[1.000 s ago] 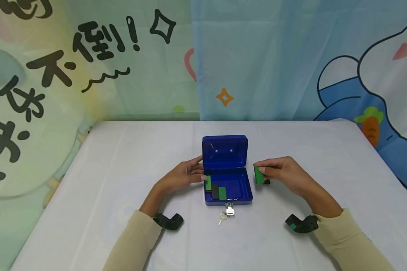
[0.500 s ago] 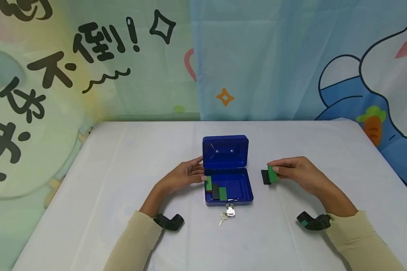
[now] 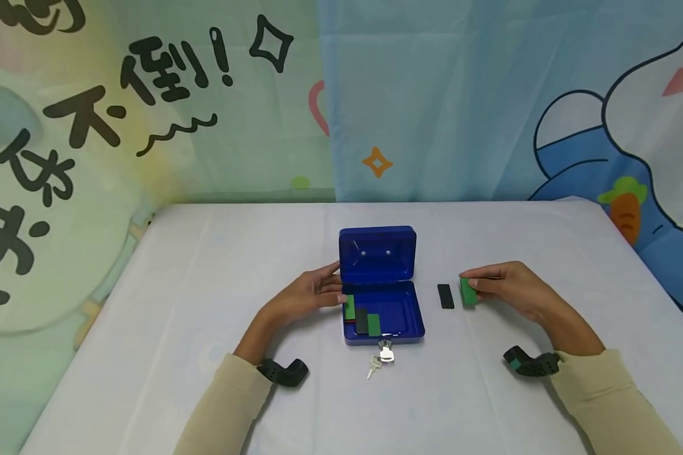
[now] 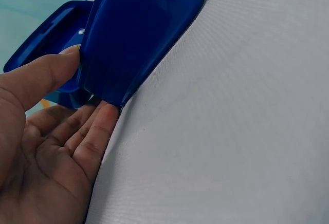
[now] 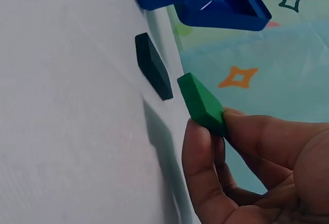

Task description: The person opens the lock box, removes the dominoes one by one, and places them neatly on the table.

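Note:
A blue metal cash box (image 3: 395, 308) stands on the white table with its lid (image 3: 378, 256) up. My left hand (image 3: 309, 292) holds its left side, the thumb at the rim and the fingers low against the outer wall. Inside, at the left, lie a green block (image 3: 350, 308), a dark block (image 3: 361, 321) and another green block (image 3: 374, 325), with a bit of red showing. My right hand (image 3: 503, 287) pinches a flat green block (image 5: 203, 106) between thumb and fingers, right of the box. Beside it a black block (image 3: 446, 296) rests on the table.
A lock with keys (image 3: 380, 357) hangs at the box's front. The table's white cloth (image 3: 432, 404) spreads all around. Printed curtains (image 3: 432, 101) hang behind the far table edge.
My right hand has moved to the right, away from the box, with the green block. The black block behind it has come into full view. My left hand stays in place.

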Demonstrator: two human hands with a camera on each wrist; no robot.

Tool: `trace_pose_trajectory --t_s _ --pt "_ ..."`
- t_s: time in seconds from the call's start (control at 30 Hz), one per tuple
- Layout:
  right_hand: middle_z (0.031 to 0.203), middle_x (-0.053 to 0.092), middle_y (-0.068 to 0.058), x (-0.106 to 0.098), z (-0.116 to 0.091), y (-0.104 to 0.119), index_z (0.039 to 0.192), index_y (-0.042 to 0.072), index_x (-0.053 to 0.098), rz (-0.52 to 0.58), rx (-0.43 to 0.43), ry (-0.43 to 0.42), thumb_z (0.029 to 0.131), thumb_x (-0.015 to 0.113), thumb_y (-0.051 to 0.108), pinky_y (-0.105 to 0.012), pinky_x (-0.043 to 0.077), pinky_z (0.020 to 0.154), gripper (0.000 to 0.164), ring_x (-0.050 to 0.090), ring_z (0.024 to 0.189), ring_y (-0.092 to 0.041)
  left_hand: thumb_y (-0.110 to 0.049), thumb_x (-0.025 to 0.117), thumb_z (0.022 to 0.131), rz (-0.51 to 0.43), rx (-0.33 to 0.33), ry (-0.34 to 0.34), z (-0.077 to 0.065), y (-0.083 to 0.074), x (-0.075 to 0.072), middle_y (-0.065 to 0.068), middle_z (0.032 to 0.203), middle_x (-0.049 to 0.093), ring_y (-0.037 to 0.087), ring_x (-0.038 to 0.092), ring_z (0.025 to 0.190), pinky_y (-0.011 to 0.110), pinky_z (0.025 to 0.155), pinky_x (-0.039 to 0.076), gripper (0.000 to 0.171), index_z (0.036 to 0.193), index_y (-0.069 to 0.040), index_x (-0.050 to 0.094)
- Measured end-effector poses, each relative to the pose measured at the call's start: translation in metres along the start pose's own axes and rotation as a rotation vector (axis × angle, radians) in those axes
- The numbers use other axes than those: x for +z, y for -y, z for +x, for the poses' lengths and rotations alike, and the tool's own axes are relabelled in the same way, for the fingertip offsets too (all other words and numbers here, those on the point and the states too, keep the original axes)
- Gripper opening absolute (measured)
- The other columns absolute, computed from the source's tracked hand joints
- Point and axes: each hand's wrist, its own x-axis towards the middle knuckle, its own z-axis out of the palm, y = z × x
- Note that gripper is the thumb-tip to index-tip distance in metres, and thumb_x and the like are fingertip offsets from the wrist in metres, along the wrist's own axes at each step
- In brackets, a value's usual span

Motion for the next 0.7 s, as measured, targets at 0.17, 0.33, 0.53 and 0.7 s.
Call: trace_pose_trajectory --t_s 0.17,0.33,0.53,0.7 --pt "0.117 0.064 -0.012 -0.0011 0.0015 -0.0018 0.129 -0.017 0.051 0.005 0.037 0.003 0.095 0.063 0.009 -0.028 0.055 0.08 0.044 0.067 0.089 -0.01 -0.014 0.067 0.093 -0.006 0.007 0.007 0.0005 0.0014 -0.0011 0.01 0.138 0.053 0.02 0.05 0.128 0.033 0.105 0.039 0.077 0.155 -0.01 0.021" --pt "0.108 0.066 -0.009 -0.001 0.0013 -0.0021 0.124 -0.018 0.055 -0.034 0.056 -0.021 0.093 0.064 0.006 -0.028 0.056 0.076 0.04 0.067 0.084 -0.011 -0.015 0.067 0.093 -0.006 0.007 0.008 0.0005 0.0014 -0.0013 0.011 0.139 0.053 0.021 0.049 0.128 0.034 0.105 0.039 0.078 0.155 -0.01 0.021" --pt "0.111 0.066 -0.016 0.0022 0.002 -0.0011 0.119 -0.014 0.061 -0.11 0.076 -0.05 0.092 0.066 0.007 -0.027 0.056 0.074 0.035 0.068 0.082 -0.013 -0.013 0.067 0.093 -0.036 0.003 0.004 0.0011 0.0019 -0.0014 0.01 0.138 0.053 0.02 0.05 0.127 0.033 0.104 0.04 0.078 0.155 -0.009 0.021" --pt "0.114 0.064 -0.022 0.0077 0.0031 0.0019 0.117 -0.011 0.065 -0.202 0.089 -0.08 0.091 0.069 0.011 -0.025 0.056 0.072 0.034 0.069 0.079 -0.014 -0.012 0.067 0.093 -0.049 0.003 0.004 0.0009 0.0028 -0.0013 0.01 0.138 0.053 0.019 0.05 0.127 0.033 0.103 0.041 0.078 0.155 -0.009 0.021"
